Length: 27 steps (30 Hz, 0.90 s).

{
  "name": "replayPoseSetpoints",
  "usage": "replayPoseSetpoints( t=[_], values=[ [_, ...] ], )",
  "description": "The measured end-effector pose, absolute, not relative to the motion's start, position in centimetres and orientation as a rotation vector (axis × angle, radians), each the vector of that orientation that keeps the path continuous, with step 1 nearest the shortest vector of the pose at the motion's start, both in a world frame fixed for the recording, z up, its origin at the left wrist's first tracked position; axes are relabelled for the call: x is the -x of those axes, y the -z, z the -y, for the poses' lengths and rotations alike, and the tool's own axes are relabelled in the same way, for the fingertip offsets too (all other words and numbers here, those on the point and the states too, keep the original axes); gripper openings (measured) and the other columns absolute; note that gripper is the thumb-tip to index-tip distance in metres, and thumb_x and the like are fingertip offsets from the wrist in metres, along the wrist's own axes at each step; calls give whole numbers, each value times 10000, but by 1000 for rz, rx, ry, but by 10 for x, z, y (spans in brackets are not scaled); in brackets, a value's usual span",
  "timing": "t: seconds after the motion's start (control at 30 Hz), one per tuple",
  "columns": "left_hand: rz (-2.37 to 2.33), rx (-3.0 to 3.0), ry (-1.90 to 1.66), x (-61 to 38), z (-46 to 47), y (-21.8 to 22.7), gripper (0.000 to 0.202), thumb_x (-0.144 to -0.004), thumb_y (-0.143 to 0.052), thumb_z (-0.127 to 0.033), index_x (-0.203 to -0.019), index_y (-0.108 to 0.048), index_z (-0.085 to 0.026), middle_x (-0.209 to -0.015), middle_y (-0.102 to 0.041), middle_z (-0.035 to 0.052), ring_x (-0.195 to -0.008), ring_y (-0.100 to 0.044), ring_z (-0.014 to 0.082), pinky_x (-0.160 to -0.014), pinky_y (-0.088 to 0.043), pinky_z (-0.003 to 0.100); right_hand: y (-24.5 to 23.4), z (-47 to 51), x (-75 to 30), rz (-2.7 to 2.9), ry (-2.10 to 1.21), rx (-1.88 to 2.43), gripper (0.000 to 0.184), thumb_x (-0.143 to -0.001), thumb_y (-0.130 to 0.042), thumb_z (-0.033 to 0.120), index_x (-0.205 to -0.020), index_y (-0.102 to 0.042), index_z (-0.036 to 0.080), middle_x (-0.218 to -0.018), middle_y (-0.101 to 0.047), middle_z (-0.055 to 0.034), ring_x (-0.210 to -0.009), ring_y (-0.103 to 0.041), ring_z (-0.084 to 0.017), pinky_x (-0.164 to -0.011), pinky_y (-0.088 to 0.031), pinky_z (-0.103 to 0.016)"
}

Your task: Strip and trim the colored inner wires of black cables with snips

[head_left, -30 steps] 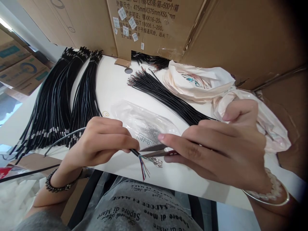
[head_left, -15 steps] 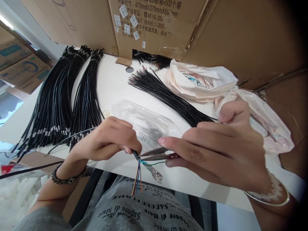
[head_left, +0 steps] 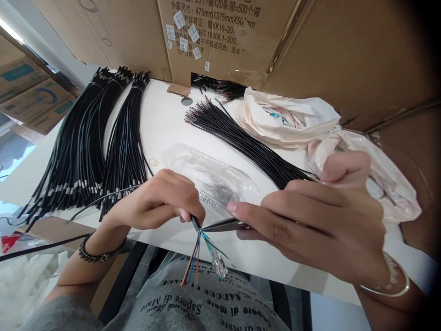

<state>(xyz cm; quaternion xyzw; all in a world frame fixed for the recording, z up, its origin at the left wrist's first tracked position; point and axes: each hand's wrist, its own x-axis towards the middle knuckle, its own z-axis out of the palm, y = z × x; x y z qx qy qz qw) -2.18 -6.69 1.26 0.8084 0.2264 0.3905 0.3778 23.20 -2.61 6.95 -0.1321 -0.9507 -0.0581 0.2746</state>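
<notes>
My left hand [head_left: 161,200] pinches a thin black cable [head_left: 103,198] near its stripped end, where several coloured inner wires [head_left: 193,257] and a strip of silvery shielding foil [head_left: 218,264] hang over the table edge. My right hand [head_left: 317,220] grips small scissors [head_left: 222,225], blades closed with the tips right at the stripped end of the cable. Both hands hover above the white table's [head_left: 165,119] front edge.
Bundles of black cables [head_left: 79,147] lie on the left, and a loose fan of black cables [head_left: 241,138] crosses the middle. A clear RoHS bag [head_left: 206,179] sits behind my hands. Crumpled plastic bags [head_left: 289,117] lie at the right. Cardboard boxes [head_left: 220,32] wall the back.
The scissor blades have closed at the cable end. The coloured wires and foil have swung from sideways to hanging downward. Both hands shifted slightly.
</notes>
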Motion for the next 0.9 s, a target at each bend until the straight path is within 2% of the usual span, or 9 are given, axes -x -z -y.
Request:
replayPoseSetpoints(
  t=[0.23,0.47,0.73,0.9],
  values=[
    [-478,-1906,-964,19,65,-8,269,-993,-430,-308,-877,-657,-224,-671,-692,45,-593,-637,120,-611,-513,235,-73,32,-230,2544,182,385,75,-927,-677,275,-999,-693,292,-572,-593,141,-460,-432,-33,-596,-236,-384],
    [-447,-1815,-981,16,65,-3,305,-987,-438,-344,-853,-680,-216,-553,-625,26,-491,-571,120,-535,-480,240,-71,33,-230,2536,201,388,92,-936,-667,279,-1023,-690,296,-577,-613,137,-476,-454,-37,-616,-243,-382],
    [-469,-1812,-1112,11,65,2,317,-984,-457,-357,-823,-677,-194,-574,-620,26,-523,-572,101,-558,-474,214,-59,30,-232,2489,151,362,136,-961,-631,315,-1037,-685,215,-629,-654,109,-506,-473,-48,-616,-203,-376],
    [-464,-1804,-1199,6,64,4,321,-988,-454,-354,-813,-666,-186,-585,-628,26,-527,-568,94,-554,-467,207,-53,33,-232,2469,117,400,160,-976,-602,330,-1040,-683,209,-613,-648,106,-496,-461,-51,-638,-203,-370]
  ],
)
